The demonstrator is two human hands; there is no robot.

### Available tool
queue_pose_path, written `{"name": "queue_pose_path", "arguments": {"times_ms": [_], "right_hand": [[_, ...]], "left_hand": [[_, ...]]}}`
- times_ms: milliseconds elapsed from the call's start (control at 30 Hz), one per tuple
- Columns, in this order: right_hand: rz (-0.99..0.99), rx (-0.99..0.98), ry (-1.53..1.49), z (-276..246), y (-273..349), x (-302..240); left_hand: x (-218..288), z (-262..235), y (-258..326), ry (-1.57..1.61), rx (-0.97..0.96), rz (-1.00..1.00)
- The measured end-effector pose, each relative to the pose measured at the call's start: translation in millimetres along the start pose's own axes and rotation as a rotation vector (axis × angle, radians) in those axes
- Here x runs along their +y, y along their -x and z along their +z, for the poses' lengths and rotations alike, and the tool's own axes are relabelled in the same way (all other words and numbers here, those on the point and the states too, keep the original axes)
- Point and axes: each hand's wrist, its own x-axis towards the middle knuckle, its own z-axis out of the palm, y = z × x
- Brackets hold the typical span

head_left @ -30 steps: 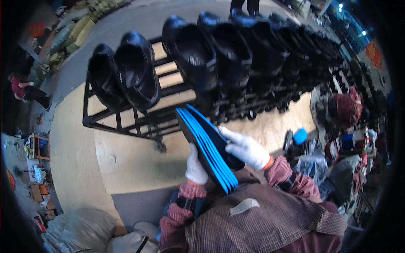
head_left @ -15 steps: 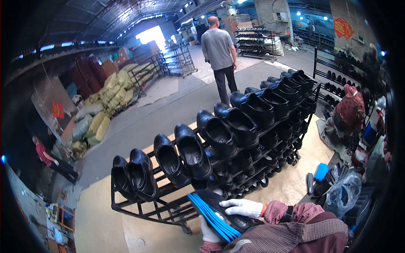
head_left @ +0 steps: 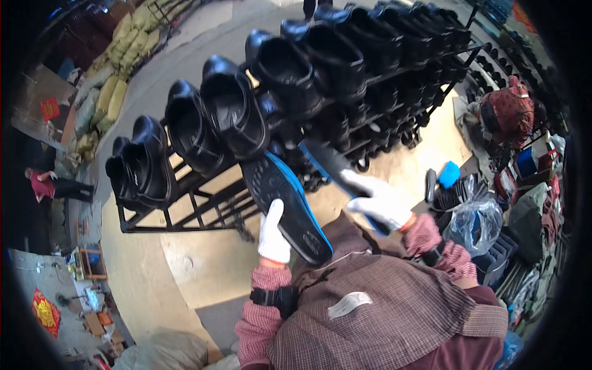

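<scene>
In front of me, my left hand [head_left: 273, 239] in a white glove grips a black insole [head_left: 287, 206] with a blue edge. Its thumb lies over the top face; whether more insoles lie beneath it I cannot tell. To the right, my gloved right hand [head_left: 379, 200] is closed on another black insole [head_left: 322, 161] with blue along its side. That one points up and left, towards the rack. Just beyond both hands stands a black metal shoe rack [head_left: 179, 227]. Black shoes [head_left: 233, 114] fill its top row, openings towards me, and more sit on the tiers below.
A clear plastic bag [head_left: 473, 225], a bright blue object [head_left: 449, 174] and dark goods lie at right. Beyond them is a person in a red patterned top [head_left: 509, 114]. Another person [head_left: 46, 185] is at far left, near stacked sacks [head_left: 108, 102].
The view has tilted down towards the rack. The stacked blue-edged insoles have been parted: one is now in my right hand, while my left holds an insole face up.
</scene>
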Motion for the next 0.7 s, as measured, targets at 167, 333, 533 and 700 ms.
{"name": "queue_pose_path", "arguments": {"times_ms": [167,333,533,700], "right_hand": [[0.055,0.137,0.259,-32.4,-13.6,8.2],[0.062,-0.033,0.263,-43.2,-37.6,-33.4],[-0.183,-0.300,0.708,-10.8,-114.2,-58.9],[0.078,-0.416,0.932,48.4,-194.5,-56.5]], "left_hand": [[0.9,-22.9,-56.0,-1.501,-0.071,0.537],[33.6,70.8,-81.4,-2.057,-0.191,0.348],[-12.3,55.2,-104.8,-2.194,-0.157,0.398],[-47.0,35.9,-115.2,-2.078,-0.180,0.467]]}}
